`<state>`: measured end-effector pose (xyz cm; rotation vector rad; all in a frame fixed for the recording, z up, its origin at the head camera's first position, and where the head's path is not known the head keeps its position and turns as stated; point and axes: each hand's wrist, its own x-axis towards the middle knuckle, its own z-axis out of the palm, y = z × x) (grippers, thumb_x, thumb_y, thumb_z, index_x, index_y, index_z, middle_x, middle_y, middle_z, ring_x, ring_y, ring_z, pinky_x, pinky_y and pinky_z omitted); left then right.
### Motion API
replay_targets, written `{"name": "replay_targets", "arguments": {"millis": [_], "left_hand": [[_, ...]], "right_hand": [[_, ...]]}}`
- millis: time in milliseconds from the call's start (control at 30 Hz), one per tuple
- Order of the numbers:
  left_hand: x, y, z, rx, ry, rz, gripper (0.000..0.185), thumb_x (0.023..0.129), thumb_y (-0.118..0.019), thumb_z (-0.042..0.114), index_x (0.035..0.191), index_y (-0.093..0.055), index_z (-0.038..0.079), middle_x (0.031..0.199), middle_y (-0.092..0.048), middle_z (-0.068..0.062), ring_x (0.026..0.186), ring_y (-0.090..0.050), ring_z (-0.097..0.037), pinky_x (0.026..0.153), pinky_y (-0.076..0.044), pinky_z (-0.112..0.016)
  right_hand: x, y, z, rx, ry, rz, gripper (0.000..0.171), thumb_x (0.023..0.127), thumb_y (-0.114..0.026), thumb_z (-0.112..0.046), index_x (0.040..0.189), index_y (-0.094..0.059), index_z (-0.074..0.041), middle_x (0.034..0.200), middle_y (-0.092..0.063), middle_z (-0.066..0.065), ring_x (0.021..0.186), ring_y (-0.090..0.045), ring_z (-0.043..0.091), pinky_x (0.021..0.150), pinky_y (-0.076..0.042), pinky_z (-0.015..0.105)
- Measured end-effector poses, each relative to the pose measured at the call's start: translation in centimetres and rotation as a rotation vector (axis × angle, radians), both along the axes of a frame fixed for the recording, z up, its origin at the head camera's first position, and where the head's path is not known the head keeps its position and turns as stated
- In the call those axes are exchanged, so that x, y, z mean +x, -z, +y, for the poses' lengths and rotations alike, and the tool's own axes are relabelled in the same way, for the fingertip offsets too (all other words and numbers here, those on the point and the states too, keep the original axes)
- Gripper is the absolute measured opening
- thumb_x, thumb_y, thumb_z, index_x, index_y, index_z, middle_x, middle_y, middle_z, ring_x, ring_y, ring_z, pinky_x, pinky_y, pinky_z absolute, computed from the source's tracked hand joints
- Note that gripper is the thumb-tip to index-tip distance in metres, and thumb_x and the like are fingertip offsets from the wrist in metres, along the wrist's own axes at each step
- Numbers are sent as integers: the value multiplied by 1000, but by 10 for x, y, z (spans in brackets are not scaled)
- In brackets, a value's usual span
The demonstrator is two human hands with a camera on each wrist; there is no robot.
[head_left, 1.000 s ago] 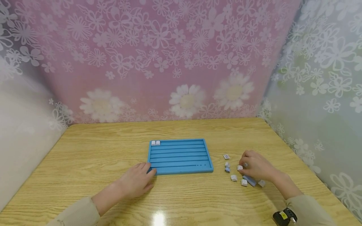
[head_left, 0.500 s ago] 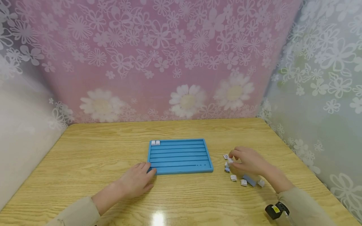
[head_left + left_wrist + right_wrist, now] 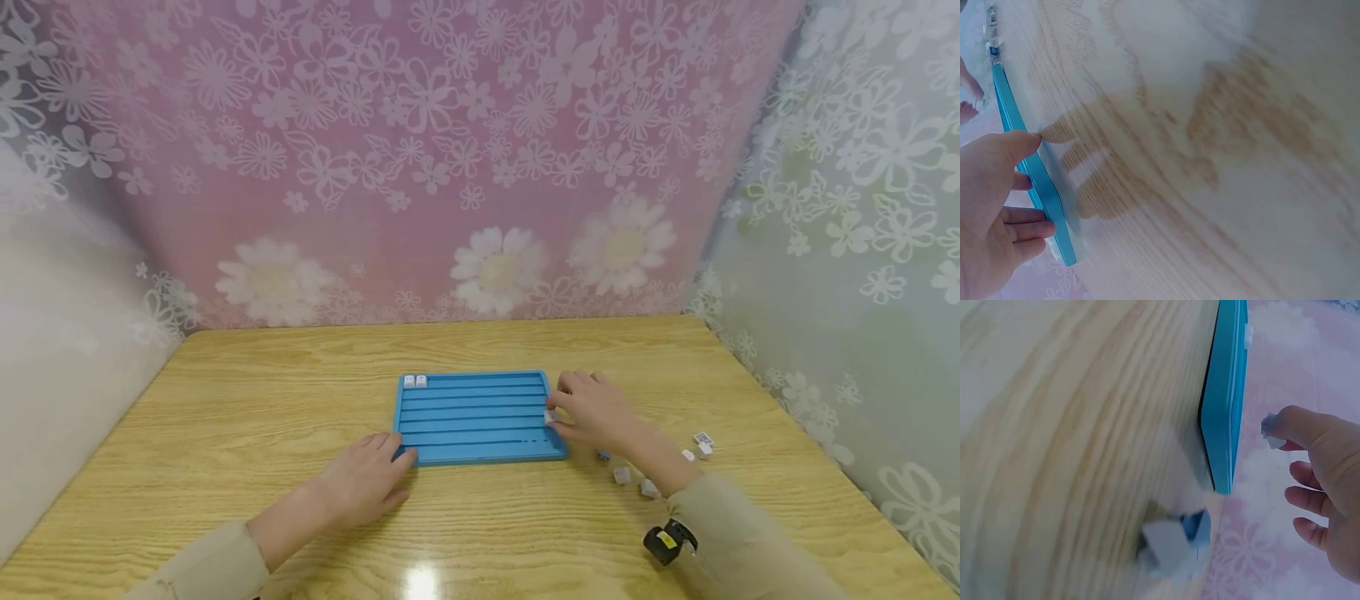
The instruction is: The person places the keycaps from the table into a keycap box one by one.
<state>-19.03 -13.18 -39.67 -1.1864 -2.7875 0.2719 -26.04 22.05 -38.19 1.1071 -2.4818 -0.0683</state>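
A blue grooved tray (image 3: 477,417) lies on the wooden table, with two small white tiles (image 3: 415,381) in its top-left groove. My left hand (image 3: 365,481) rests flat on the table and touches the tray's (image 3: 1035,172) front-left corner. My right hand (image 3: 592,410) is at the tray's right edge and pinches a small white tile (image 3: 551,416) between thumb and fingers; the right wrist view shows that tile (image 3: 1270,432) at the fingertips beside the tray's (image 3: 1225,406) edge.
Several loose white and blue tiles (image 3: 624,475) lie on the table right of the tray, two more (image 3: 702,443) farther right. Flowered curtain walls close off the back and both sides. A small black device (image 3: 666,542) sits on my right wrist.
My right hand lifted a tile from the loose pile and moved left to the tray's right edge. The left hand has stayed at the tray's corner.
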Motion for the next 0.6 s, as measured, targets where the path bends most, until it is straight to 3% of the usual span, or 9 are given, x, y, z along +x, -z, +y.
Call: {"name": "replay_targets", "arguments": {"millis": [367,600], "left_hand": [[0,-1,0,9,2,1,48,89,-59,39,122,-52,5,115,-50,-15,108,-51,-28,93,-44,-40],[-1,1,0,4,5,14,48,90,-58,40,123,-52,6,115,-51,-14,107,-51,-27,92,-44,-39]], "right_hand": [[-17,0,-45,-61,-39,47,15,78,-74,-26,87,-63,-20,84,-46,1,76,-38,20,67,-29,38],[-26,-1,-70,-82,8,-21,12,80,-72,-27,88,-64,-20,83,-45,-1,75,-37,18,68,-29,37]]}}
